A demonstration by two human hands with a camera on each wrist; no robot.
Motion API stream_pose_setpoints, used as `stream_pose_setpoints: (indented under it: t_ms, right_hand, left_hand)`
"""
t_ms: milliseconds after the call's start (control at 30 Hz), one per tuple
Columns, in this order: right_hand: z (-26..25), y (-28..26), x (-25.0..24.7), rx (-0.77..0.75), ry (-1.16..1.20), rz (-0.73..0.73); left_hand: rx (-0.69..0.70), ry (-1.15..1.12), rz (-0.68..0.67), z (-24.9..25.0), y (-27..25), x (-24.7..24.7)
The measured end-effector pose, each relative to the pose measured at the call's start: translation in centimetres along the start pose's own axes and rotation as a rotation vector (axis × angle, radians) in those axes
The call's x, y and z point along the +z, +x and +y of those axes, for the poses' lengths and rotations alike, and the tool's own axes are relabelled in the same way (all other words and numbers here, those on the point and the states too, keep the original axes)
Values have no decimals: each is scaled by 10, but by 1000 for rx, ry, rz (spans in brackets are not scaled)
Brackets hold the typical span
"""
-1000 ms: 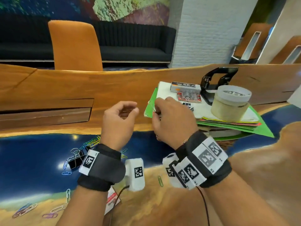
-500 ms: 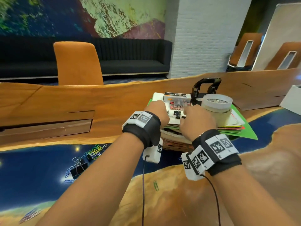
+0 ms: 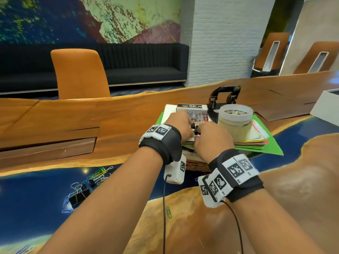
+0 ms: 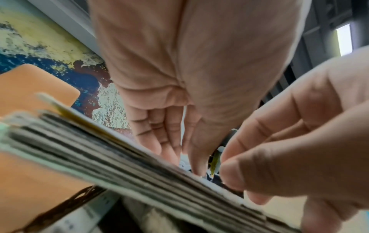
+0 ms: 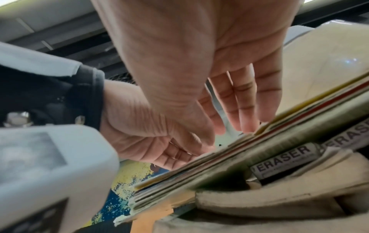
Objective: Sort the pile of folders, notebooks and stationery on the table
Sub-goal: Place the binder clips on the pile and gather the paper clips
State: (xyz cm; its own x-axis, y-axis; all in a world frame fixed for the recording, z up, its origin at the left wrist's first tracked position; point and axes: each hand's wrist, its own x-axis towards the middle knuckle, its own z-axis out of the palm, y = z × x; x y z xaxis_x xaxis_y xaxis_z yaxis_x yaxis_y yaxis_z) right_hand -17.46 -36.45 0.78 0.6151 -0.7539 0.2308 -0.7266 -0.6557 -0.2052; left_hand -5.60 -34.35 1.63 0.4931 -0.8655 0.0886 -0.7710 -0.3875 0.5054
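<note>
Stack of folders and notebooks [image 3: 251, 143] sits at the far right of the table [image 3: 55, 125], propped on a woven basket whose edge shows under it. On top: a white sheet, small binder clips [image 3: 196, 127] at its near-middle, two staple boxes [image 3: 192, 108] just beyond, a black hole punch [image 3: 224, 97] at the far side, a roll of masking tape [image 3: 235, 123] to the right.

Both hands are now on the stack top. A second ago they hovered short of its near-left corner, left hand curled in the air; half a second ago they had reached the top. Now they close in on the clips from either side.

Left hand [image 3: 180, 125]: fingers extended and together, tips down on the sheet beside the clips. Nothing visibly held; the left wrist view shows a flat palm, fingers straight.

Right hand [image 3: 212, 138]: from the left wrist view, thumb and forefinger [image 4: 259, 130] curl toward each other over the clips. Whether a clip is actually pinched, cannot tell; the contact is hidden. In its own wrist view the other fingers hang straight over the stack edge.

Judgement: the small stationery is being cleared off the top first, so the folders can be lifted and sorted after.

Outward: loose paper clips [image 3: 99, 173] and a large binder clip [image 3: 78, 197] lie on the blue part of the table, near left, well apart from the stack. One green paper clip [image 3: 168, 212] lies alone between the forearms. Erasers [image 5: 283, 162] are wedged under the stack. Orange chair [image 3: 78, 74] and dark sofa beyond.
</note>
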Motion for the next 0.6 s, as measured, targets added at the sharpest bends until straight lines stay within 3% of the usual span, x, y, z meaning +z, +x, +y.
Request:
stream_pose_setpoints:
  t_ms: [167, 300, 433, 600]
  right_hand:
    - [-17, -12, 2, -112, 99, 129]
    - [-60, -20, 20, -237, 171, 125]
    - [-110, -28, 53, -334, 295, -18]
    - [-152, -29, 105, -418, 328, -271]
  left_hand:
    - [66, -234, 152, -23, -20, -11]
    - [58, -459, 321, -70, -64, -22]
    - [-90, -561, 424, -153, -120, -24]
    - [-326, -475, 513, -227, -163, -29]
